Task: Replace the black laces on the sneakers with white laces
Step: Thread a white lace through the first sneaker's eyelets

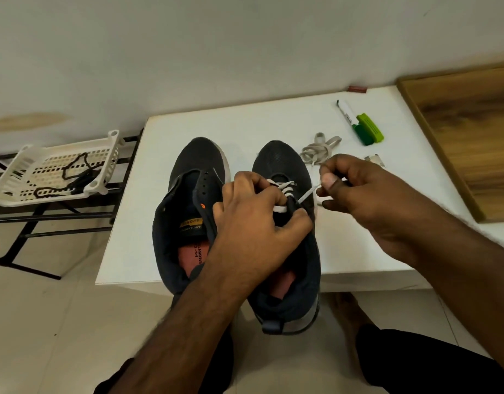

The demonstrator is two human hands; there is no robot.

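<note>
Two dark sneakers stand side by side on a white table (245,123), toes away from me. The left sneaker (185,194) has bare eyelets and no lace. The right sneaker (284,166) carries a white lace (284,187) crossed through its front eyelets. My left hand (253,220) grips the right sneaker's eyelet flap and lace at mid-shoe. My right hand (358,191) pinches the free end of that white lace, pulled out to the right. A second white lace (319,147) lies bundled beyond the right sneaker. Black laces (74,172) lie in a white basket (17,163) at the left.
A green marker (355,120) and a green cap or block (371,127) lie at the table's far right. A small silvery object (374,160) sits behind my right hand. A wooden panel (466,132) borders the table on the right. The basket rests on a black rack (46,220).
</note>
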